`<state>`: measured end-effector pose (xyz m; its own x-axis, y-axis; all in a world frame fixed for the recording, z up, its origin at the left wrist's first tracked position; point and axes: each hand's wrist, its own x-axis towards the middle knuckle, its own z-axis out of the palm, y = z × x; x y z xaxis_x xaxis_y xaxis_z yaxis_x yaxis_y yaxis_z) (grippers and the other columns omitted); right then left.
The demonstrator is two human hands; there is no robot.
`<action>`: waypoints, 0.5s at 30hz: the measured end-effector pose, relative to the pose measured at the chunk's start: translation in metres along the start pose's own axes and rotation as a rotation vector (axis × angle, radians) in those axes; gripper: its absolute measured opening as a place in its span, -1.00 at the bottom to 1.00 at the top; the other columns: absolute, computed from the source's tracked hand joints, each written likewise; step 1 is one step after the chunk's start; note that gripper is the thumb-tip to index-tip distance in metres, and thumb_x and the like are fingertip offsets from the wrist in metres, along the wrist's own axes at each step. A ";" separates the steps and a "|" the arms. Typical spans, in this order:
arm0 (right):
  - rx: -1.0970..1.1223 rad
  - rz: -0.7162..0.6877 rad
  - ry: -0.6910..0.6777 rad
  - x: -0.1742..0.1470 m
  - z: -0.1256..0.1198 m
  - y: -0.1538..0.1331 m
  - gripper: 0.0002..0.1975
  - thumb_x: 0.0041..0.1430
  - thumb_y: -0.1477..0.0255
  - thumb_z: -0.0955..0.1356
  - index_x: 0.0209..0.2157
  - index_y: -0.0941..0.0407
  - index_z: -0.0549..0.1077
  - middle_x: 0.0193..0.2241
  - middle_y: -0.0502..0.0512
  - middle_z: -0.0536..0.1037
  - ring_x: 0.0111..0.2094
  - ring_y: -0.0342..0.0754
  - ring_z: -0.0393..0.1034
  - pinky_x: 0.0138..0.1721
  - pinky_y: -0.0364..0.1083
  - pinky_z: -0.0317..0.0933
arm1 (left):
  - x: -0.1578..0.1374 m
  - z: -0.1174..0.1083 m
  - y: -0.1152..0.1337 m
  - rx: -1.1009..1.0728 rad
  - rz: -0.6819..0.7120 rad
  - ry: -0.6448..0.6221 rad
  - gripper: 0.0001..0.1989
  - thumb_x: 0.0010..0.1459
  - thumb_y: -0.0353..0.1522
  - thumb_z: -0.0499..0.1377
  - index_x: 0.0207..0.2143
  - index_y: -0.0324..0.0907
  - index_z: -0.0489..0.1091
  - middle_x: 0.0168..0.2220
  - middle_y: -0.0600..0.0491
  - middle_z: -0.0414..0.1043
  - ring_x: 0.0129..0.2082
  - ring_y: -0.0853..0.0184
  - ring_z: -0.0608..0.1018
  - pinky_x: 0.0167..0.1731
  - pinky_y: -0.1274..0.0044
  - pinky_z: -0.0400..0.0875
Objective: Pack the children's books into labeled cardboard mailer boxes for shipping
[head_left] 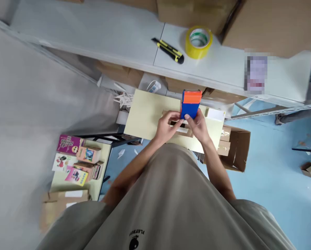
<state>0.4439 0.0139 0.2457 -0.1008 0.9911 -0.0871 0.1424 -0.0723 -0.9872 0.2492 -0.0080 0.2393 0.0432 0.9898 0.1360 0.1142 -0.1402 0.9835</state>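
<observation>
My right hand [198, 126] grips a blue tape dispenser [190, 108] with an orange plate and a dark toothed edge at its top. The thumb presses on its lower front. At the dispenser's lower left, my left hand [169, 125] has its fingers on the side and the thumb tip near the bottom edge. Both hands are over a pale yellow table [142, 114]. Partly hidden under them is a small cardboard box [188, 131] with a white label and a dark strip. A white label sheet [215, 114] rests at the table's right.
On the grey shelf [105, 38] ahead lie a black-and-yellow utility knife [169, 51] and a yellow tape roll [194, 50], with cartons behind. An open carton [238, 149] stands right of the table. Books [89, 170] fill a side table at left. A person's leg [298, 116] shows at right.
</observation>
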 end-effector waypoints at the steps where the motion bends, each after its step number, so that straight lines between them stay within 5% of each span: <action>1: 0.042 0.039 -0.025 -0.013 0.014 0.005 -0.20 0.31 -0.48 0.44 0.09 -0.07 0.41 0.03 0.19 0.69 0.05 0.20 0.64 0.19 0.20 0.59 | -0.017 -0.005 -0.001 0.022 -0.036 0.019 -0.59 0.52 0.05 0.41 0.02 -0.09 0.61 -0.03 -0.06 0.75 -0.05 0.24 0.80 0.07 0.39 0.75; 5: 0.058 0.124 -0.089 -0.041 0.043 0.016 -0.21 0.29 -0.49 0.45 0.02 -0.07 0.41 -0.09 0.11 0.64 -0.04 0.16 0.57 0.12 0.17 0.55 | -0.062 -0.021 -0.007 0.120 -0.144 0.022 -0.66 0.58 -0.01 0.36 -0.02 -0.09 0.59 -0.04 -0.03 0.72 -0.07 0.26 0.76 0.02 0.42 0.72; 10: -0.068 0.145 -0.226 -0.045 0.039 0.021 -0.20 0.28 -0.50 0.45 -0.02 -0.04 0.40 -0.14 0.12 0.66 -0.13 0.14 0.55 0.01 0.16 0.53 | -0.077 -0.040 -0.006 0.320 -0.147 -0.059 -0.74 0.54 -0.08 0.39 -0.09 -0.07 0.63 -0.09 -0.04 0.72 -0.08 0.20 0.74 0.04 0.37 0.69; 15: -0.251 0.116 -0.340 -0.044 0.024 0.021 -0.21 0.33 -0.52 0.38 -0.04 -0.06 0.34 -0.14 0.16 0.66 -0.17 0.19 0.55 -0.05 0.21 0.52 | -0.063 -0.078 0.006 0.159 -0.230 0.065 -0.42 0.47 0.06 0.42 0.33 -0.06 0.59 0.19 -0.12 0.72 0.03 0.19 0.76 0.08 0.37 0.71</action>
<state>0.4273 -0.0344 0.2260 -0.3822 0.8820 -0.2757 0.4025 -0.1096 -0.9088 0.1695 -0.0692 0.2461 -0.0656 0.9949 -0.0764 0.2683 0.0914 0.9590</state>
